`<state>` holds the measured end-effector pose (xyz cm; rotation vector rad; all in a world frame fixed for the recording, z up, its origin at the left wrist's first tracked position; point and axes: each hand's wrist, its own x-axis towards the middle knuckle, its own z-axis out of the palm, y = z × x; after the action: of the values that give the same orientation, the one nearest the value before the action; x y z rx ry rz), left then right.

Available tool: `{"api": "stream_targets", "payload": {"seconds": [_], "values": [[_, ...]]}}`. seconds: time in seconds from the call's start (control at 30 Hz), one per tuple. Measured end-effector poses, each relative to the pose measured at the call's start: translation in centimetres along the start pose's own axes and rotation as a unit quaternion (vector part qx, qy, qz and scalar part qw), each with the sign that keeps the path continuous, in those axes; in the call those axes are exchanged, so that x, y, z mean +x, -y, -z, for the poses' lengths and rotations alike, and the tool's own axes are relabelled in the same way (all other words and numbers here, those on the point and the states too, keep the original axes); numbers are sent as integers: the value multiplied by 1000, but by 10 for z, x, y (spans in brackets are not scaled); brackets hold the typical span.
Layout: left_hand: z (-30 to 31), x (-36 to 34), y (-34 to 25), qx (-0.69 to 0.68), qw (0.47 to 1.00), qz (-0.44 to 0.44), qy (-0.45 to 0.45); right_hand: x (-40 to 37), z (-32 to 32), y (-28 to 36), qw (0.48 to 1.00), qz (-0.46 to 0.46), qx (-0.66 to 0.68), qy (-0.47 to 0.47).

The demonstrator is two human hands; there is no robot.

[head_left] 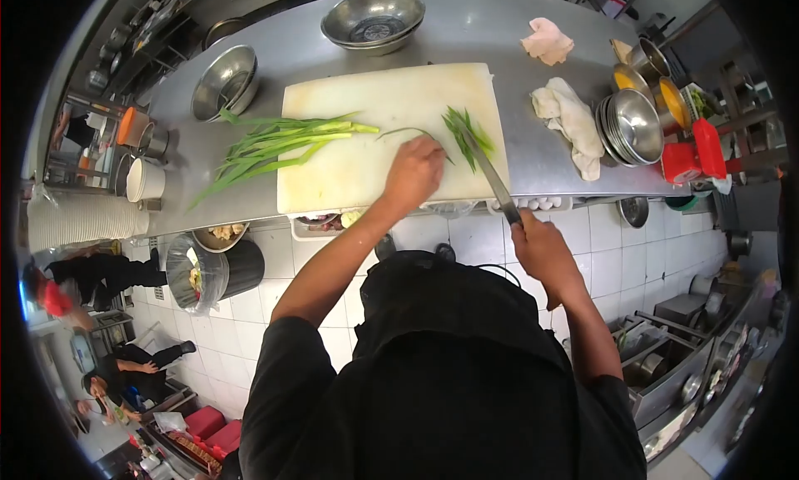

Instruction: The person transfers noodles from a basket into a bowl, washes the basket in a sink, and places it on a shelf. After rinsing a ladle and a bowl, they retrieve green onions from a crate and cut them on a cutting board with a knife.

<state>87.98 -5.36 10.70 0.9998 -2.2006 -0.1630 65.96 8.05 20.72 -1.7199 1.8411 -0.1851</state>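
Observation:
My right hand (543,248) grips the handle of a kitchen knife (498,186), its blade slanting up over the right part of a white cutting board (391,93). Under and beside the blade tip lies a small pile of cut scallion greens (468,134). Left of that pile, my left hand (416,172) is closed, fingers curled at a thin, curved scallion leaf (404,130); the fingers partly hide the leaf. A bunch of long scallions (287,143) rests across the board's left edge, its leaves reaching onto the steel table (474,22).
Steel bowls (372,18) stand behind the board, with more bowls (225,82) to the left. On the right are a crumpled white cloth (568,122), a pink cloth (547,41) and stacked bowls (637,126). A lined bin (196,272) stands below left; two people are farther left.

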Motion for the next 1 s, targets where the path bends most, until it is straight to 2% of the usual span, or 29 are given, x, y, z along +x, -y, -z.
{"api": "stream_targets", "payload": {"seconds": [0.07, 0.17, 0.23, 0.37, 0.43, 0.67, 1.0], "values": [[-1, -5, -15, -36, 999, -33, -13, 0, 6, 8, 1000, -9, 7, 9], [0, -9, -25, -57, 998, -4, -28, -5, 5, 13, 999, -24, 7, 28], [5, -15, -22, -42, 997, 47, -36, -9, 1, 13, 999, -25, 2, 44], [7, -11, -7, -23, 998, 55, -31, -11, -7, 9, 999, -17, -4, 49], [4, -5, 0, 9, 1000, 28, -10, -12, -7, 9, 999, -12, -5, 41], [0, 4, 13, 25, 999, 15, 15, -13, -11, 8, 999, -13, -10, 33], [-2, 2, 14, -9, 999, -10, -34, -8, -19, 19, 999, -14, -10, 36]]}}
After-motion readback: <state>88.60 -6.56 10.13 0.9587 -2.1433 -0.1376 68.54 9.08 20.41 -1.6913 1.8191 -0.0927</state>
